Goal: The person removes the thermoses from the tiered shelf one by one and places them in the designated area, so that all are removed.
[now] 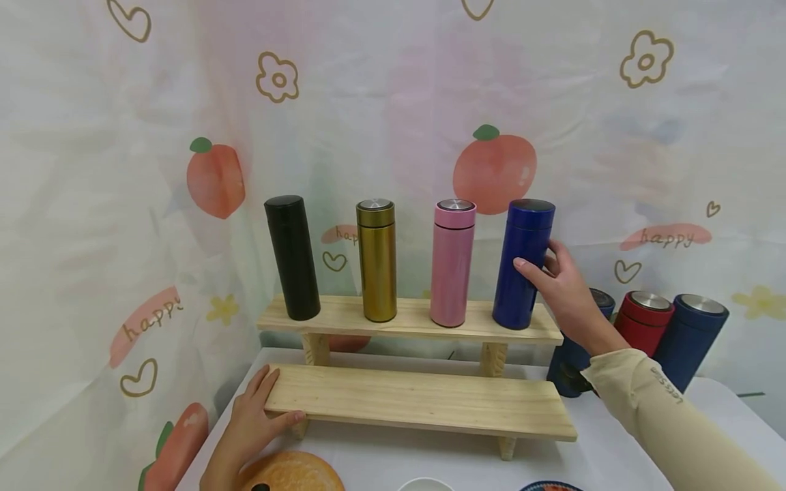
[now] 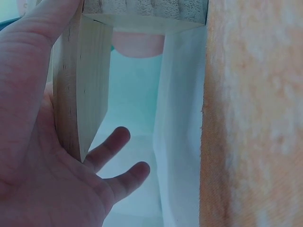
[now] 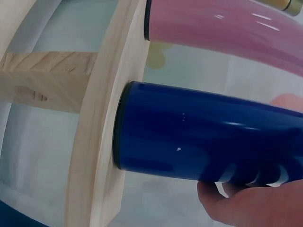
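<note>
A two-step wooden shelf stands on the white table. Along its upper shelf (image 1: 405, 318) stand a black bottle (image 1: 293, 258), a gold bottle (image 1: 377, 260), a pink bottle (image 1: 453, 263) and a blue bottle (image 1: 523, 264). My right hand (image 1: 537, 263) grips the blue bottle (image 3: 199, 137) at mid-height; its base sits on the upper shelf (image 3: 99, 142), next to the pink bottle (image 3: 227, 33). My left hand (image 1: 281, 395) holds the left end of the lower shelf (image 1: 424, 402), thumb along the front edge. In the left wrist view the wood (image 2: 80, 90) lies between thumb and fingers (image 2: 120, 139).
Three more bottles stand behind the shelf's right end: a dark blue one (image 1: 568, 372), a red one (image 1: 643, 320) and a navy one (image 1: 690, 341). An orange round object (image 1: 295, 474), a white rim (image 1: 424, 485) and a plate edge (image 1: 546, 487) lie at the near edge. A printed curtain (image 1: 123, 204) surrounds everything.
</note>
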`<control>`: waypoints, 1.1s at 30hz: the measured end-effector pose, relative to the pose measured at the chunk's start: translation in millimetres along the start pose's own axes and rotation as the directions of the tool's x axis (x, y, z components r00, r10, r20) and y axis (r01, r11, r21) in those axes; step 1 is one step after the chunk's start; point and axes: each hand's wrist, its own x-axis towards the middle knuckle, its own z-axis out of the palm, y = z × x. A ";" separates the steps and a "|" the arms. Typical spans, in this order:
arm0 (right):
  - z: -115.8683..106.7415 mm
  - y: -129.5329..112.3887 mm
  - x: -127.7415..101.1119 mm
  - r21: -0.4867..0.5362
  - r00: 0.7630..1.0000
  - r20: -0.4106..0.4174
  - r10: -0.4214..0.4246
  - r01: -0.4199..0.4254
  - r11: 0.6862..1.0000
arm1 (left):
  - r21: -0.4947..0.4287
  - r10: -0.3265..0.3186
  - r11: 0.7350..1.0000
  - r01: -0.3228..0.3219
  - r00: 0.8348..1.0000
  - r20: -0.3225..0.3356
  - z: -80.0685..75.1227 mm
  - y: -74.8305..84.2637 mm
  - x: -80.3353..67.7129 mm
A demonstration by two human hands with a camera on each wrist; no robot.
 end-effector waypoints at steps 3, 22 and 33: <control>2.9 0.3 4.2 0.019 1.000 -0.013 0.006 -0.006 1.000 | -0.004 -0.003 1.000 0.003 1.000 0.001 -0.3 0.3 0.1; 2.9 -4.2 8.1 -0.056 0.994 -0.096 0.047 -0.053 0.997 | 0.002 -0.004 1.000 0.004 1.000 -0.008 -2.2 3.1 0.0; -6.3 -10.5 -11.6 -0.066 0.990 -0.138 0.019 -0.028 0.997 | -0.002 0.005 1.000 -0.005 1.000 -0.015 0.7 0.0 -0.4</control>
